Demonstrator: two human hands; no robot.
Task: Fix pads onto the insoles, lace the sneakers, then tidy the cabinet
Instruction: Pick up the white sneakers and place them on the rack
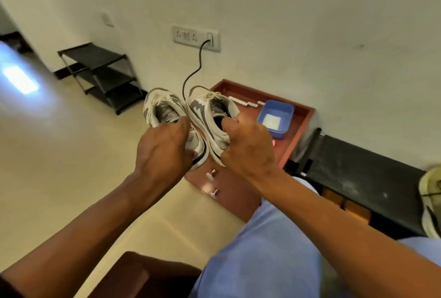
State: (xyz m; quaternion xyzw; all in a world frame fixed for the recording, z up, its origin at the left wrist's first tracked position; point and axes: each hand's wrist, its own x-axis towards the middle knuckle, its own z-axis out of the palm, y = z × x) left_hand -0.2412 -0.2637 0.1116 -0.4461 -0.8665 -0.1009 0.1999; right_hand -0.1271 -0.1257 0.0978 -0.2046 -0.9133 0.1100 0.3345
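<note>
**A:** What is happening with the 2 sneakers?

**B:** The person is holding 1 in each hand, heels toward the body, toes pointing away. The left hand (164, 147) is gripping the left sneaker (164, 111) at its heel, fingers curled round the collar. The right hand (248, 145) is gripping the right sneaker (210, 111) the same way, thumb tucked inside the opening. Both shoes are hanging in the air, side by side and nearly touching, over the front edge of the reddish-brown cabinet (300, 116).

**A:** Which step would you say this is?

**B:** Both are showing laces (210, 95) tied across the tongue, so I am judging the lacing as done and the tidying as under way. Whether pads are sitting on the insoles, I cannot tell; the openings are too dark.

**A:** And the next move?

**B:** Probably carrying the pair to the black shoe rack (100, 75) standing by the wall, well apart to the left. That is calling for keeping both heel grips firm, then setting the soles flat on 1 shelf. The blue tray (284, 109) and white sticks (241, 101) are lying on the cabinet top, waiting to be cleared.
</note>
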